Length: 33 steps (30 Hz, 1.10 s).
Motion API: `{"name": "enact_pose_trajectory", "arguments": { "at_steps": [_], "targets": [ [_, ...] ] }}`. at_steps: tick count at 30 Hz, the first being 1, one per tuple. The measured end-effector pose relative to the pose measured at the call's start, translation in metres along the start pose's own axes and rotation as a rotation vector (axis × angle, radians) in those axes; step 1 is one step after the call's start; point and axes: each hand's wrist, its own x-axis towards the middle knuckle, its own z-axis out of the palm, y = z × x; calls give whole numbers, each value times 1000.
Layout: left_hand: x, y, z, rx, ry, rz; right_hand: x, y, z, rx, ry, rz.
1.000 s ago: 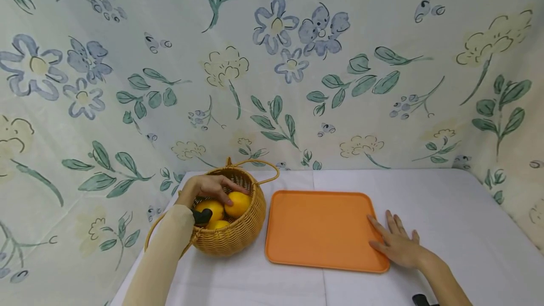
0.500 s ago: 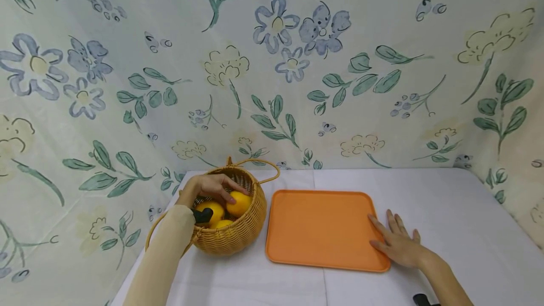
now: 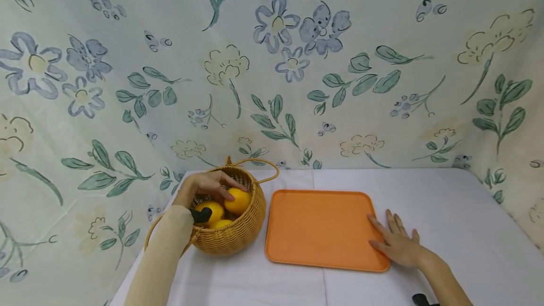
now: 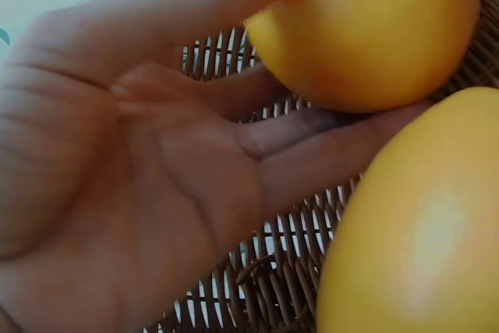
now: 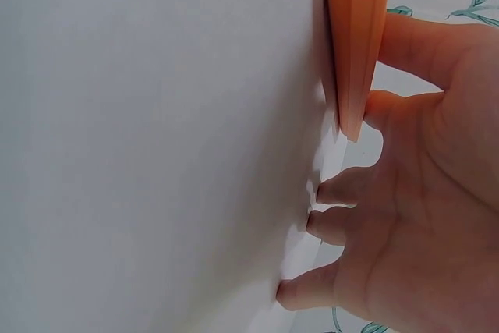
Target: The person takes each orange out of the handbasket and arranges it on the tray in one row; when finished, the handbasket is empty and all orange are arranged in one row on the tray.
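Observation:
Inside a round wicker basket (image 3: 238, 237), my left hand (image 3: 208, 186) holds a smooth yellow lemon (image 3: 238, 201) between thumb and fingers. The left wrist view shows this lemon (image 4: 374, 29) with the thumb on one side and fingers behind it. A second lemon (image 3: 214, 212) lies beside it, and a third lemon (image 3: 222, 224) is partly hidden by the basket's front rim. My right hand (image 3: 399, 244) lies with fingers spread at the right edge of an orange tray (image 3: 323, 230). Its thumb and index finger touch the tray's rim (image 5: 359, 44), while the other fingertips rest on the table.
The basket's thin handles (image 3: 265, 164) stick out at its back and left. Tray and basket stand side by side on a white-covered table (image 3: 450, 211), a narrow gap between them. A floral cloth (image 3: 293, 107) hangs behind and at both sides.
The lemon in my left hand has shifted very slightly upward, and a little more of the lemon below it shows. My right hand and the tray have stayed in place.

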Motion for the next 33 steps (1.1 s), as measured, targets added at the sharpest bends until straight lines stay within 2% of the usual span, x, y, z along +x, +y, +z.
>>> {"name": "enact_pose_trajectory", "arguments": {
  "at_steps": [4,9,13,16,21,24,28,31,33],
  "targets": [
    [-5,11,0,42,-5,5,1,1,1,2,-6,10],
    [-16,30,-2,126,-14,62,1,2,2,1,-7,11],
    [-31,42,-4,209,29,90,0,1,0,12,-14,6],
    [-47,50,-5,232,81,117,0,0,-1,24,-22,2],
    [-69,69,-7,261,150,240,1,0,0,22,-27,17],
    [-74,79,-5,278,208,326,1,1,-1,18,-24,19],
    [-68,93,5,187,348,371,0,2,-1,13,-9,12],
    [-57,103,20,36,478,382,-1,2,-1,17,-6,4],
    [-49,110,31,-57,556,411,-1,1,-1,23,-5,-4]
  ]
}}
